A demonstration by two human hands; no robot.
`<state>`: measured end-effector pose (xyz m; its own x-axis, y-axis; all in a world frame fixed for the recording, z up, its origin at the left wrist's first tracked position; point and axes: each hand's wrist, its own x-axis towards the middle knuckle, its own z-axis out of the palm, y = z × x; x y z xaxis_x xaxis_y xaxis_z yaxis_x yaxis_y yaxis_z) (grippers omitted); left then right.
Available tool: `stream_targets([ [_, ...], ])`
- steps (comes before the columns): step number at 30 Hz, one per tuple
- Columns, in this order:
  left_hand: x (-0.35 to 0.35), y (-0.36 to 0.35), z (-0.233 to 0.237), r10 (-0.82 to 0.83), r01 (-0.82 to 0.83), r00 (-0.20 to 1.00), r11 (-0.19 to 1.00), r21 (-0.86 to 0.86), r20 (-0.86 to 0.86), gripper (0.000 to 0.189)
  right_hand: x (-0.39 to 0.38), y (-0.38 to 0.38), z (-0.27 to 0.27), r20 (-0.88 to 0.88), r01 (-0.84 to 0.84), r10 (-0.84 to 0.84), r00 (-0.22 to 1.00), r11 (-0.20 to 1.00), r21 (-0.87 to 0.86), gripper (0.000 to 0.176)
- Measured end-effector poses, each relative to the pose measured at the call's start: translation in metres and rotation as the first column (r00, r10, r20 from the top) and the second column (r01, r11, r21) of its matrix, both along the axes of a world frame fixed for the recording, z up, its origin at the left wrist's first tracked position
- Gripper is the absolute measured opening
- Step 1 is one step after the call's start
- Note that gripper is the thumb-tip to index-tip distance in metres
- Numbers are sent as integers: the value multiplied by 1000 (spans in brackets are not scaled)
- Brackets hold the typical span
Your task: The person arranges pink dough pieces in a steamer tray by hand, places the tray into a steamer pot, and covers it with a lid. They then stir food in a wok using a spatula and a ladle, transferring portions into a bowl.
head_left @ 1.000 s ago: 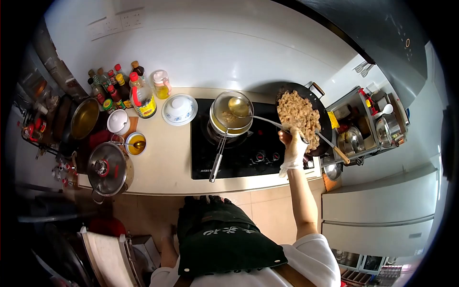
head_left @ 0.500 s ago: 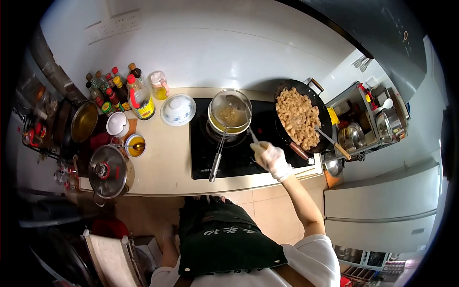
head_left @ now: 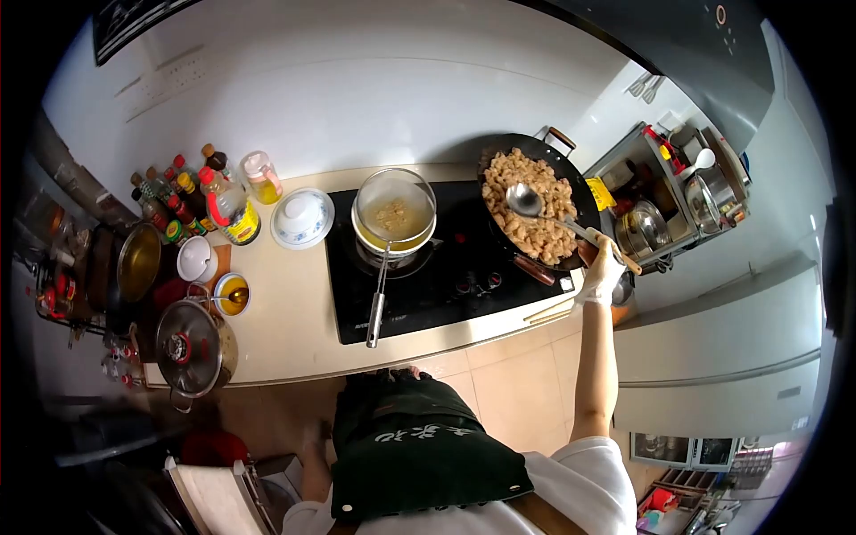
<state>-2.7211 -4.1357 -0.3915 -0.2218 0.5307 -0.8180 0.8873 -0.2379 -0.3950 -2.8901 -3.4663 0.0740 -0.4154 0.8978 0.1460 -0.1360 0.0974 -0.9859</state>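
My right hand (head_left: 600, 275), in a thin clear glove, grips the handle of a metal ladle (head_left: 526, 200). The ladle's bowl hangs over the black wok (head_left: 580, 192) full of pale fried pieces on the right burner. On the left burner stands a small pot (head_left: 393, 234) with a wire strainer resting in it, holding a few fried bits over yellow oil; the strainer's long handle (head_left: 378, 303) points toward me. My left hand is out of sight.
A black cooktop (head_left: 446, 276) sits in the beige counter (head_left: 285, 303). Left of it are an upturned blue-white bowl (head_left: 301, 217), several sauce and oil bottles (head_left: 223, 201), a lidded steel pot (head_left: 189, 346) and an oil-filled pot (head_left: 138, 260). A steel rack with cookware (head_left: 678, 196) stands right.
My right hand has swung the ladle from the strainer pot rightward to over the wok. The view has shifted slightly right.
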Motion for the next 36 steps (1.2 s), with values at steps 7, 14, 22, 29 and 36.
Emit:
stream_targets([
  [7, -9, 29, 19, 362, -341, 915, 930, -134, 180, 42, -4, 72, -38, 89, 84, -65, 994, 969, -233, 17],
  [14, -21, 38, 68, 497, -522, 827, 852, 32, 264, 34, -13, 69, -35, 162, 127, -84, 983, 954, -272, 20],
  [22, -12, 36, 2, 735, -804, 579, 586, 101, 351, 25, -12, 81, -68, 113, 133, -115, 987, 977, -164, 18],
  [29, -15, 30, 3, 643, -715, 674, 691, 103, 364, 28, -4, 53, -62, 77, 138, -124, 989, 966, -219, 16],
  [36, -24, 26, 19, 703, -761, 593, 649, -11, 392, 30, 5, 25, -66, -35, 134, -144, 989, 969, -206, 14],
])
